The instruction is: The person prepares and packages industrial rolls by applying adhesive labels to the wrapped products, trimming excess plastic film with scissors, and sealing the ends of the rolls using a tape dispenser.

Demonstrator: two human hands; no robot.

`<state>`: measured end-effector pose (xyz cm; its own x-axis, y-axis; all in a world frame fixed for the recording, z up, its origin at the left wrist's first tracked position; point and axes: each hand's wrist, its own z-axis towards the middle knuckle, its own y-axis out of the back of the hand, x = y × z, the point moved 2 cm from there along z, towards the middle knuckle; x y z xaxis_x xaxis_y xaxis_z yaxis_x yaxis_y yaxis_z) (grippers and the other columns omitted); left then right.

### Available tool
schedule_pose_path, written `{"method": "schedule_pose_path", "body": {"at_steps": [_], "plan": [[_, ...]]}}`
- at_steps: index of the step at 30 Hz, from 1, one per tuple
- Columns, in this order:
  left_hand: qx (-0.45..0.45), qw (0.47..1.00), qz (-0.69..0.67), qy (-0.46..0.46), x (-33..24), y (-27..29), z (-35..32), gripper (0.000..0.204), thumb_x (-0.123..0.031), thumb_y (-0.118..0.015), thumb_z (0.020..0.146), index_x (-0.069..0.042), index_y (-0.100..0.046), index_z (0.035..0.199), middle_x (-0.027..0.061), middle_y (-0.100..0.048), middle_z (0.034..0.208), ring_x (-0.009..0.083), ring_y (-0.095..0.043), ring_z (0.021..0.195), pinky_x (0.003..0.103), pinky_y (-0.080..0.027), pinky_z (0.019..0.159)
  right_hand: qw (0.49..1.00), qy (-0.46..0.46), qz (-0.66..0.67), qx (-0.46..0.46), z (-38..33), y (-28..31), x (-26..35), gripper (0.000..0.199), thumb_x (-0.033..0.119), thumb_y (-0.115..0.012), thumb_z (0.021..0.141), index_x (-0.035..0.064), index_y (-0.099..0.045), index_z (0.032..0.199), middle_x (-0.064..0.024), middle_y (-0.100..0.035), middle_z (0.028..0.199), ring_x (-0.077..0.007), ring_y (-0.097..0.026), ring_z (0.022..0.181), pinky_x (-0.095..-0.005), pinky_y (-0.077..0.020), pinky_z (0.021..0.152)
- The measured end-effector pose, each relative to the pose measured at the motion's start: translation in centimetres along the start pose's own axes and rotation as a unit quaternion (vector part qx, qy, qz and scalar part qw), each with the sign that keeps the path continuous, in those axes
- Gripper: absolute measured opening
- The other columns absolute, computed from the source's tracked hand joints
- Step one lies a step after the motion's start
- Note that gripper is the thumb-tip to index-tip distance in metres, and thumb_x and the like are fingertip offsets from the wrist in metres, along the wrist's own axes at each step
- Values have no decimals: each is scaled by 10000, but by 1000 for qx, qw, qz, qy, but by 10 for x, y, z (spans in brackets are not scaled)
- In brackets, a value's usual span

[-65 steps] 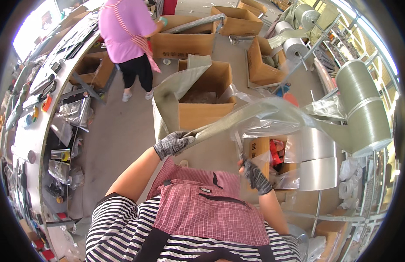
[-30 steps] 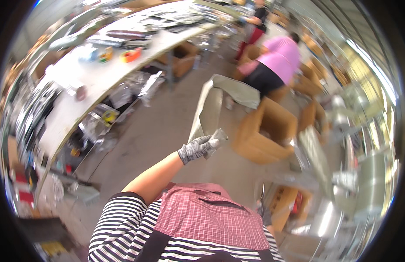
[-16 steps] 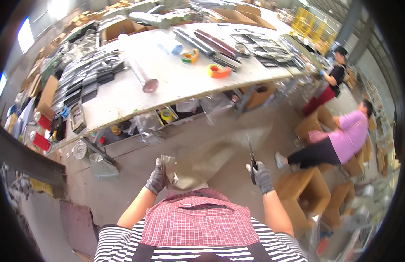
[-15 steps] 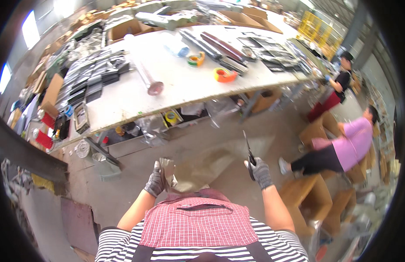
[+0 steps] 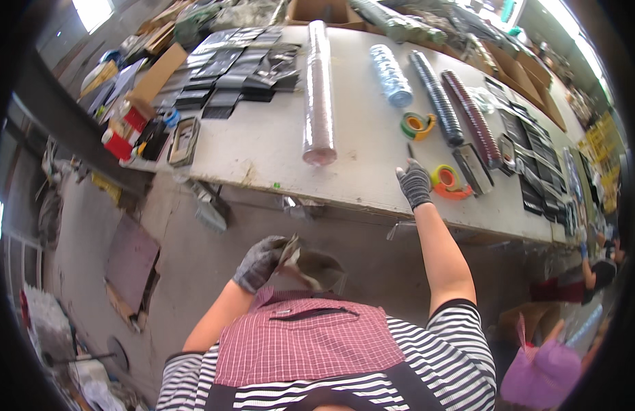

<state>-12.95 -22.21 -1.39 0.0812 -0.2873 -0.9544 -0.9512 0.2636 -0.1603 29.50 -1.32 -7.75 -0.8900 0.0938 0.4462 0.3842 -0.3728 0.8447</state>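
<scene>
My left hand (image 5: pixel 260 264), in a grey glove, is closed on a crumpled grey-brown plastic sheet (image 5: pixel 310 266) that hangs before my chest. My right hand (image 5: pixel 415 186), gloved too, reaches out over the table's near edge. Its fingers are closed around scissors (image 5: pixel 410 150), of which only a dark tip shows past the fingers; the hand hides the rest. Close by on its right lies an orange and yellow tape roll (image 5: pixel 449 182). A green and yellow tape roll (image 5: pixel 417 126) lies just beyond the hand.
On the white table (image 5: pixel 263 147) lie a long film-wrapped roll (image 5: pixel 319 96), a bluish roll (image 5: pixel 391 75), a black roll (image 5: pixel 437 96) and a dark red roll (image 5: pixel 471 118). Flat black packets (image 5: pixel 242 68) cover the left part. A person in purple (image 5: pixel 540 373) is at the lower right.
My right hand has moved forward from over the floor to above the table with the scissors. My view has turned right and come nearer the table. The plastic sheet is bunched closer to my left hand.
</scene>
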Motion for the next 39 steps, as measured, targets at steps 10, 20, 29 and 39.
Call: {"method": "schedule_pose_path", "body": {"at_steps": [10, 20, 29, 39], "plan": [[7, 999, -45, -20, -20, -30, 83, 191, -80, -762, 800, -16, -653, 944, 64, -672, 850, 140, -625, 802, 293, -523, 759, 793, 189, 407, 412, -112, 70, 190, 439, 99, -746, 773, 40, -612, 1187, -118, -681, 967, -179, -641, 881, -320, -514, 805], [69, 986, -43, -147, -50, -38, 179, 182, -55, -677, 861, -24, -633, 1035, 39, -637, 959, 132, -603, 866, 279, -511, 762, 935, 52, 139, 322, -85, 168, 169, 315, 216, -669, 831, 40, -669, 1092, -143, -683, 917, -280, -654, 833, -367, -518, 787], [308, 889, 178, -289, -101, -64, 210, 132, -90, -655, 874, -22, -662, 987, 150, -674, 895, 278, -657, 817, 360, -526, 754, 985, -45, 92, 139, -125, 163, 234, 456, 350, -679, 850, 7, -632, 1147, -192, -667, 1045, -347, -631, 981, -394, -495, 859], [239, 874, 199, -373, -93, -74, 219, 323, -96, -718, 833, -21, -580, 1115, 117, -608, 977, 195, -590, 832, 310, -501, 727, 955, -271, 106, 52, -166, 160, 269, 293, 301, -712, 841, 18, -675, 905, -166, -632, 740, -282, -616, 660, -379, -489, 649]]}}
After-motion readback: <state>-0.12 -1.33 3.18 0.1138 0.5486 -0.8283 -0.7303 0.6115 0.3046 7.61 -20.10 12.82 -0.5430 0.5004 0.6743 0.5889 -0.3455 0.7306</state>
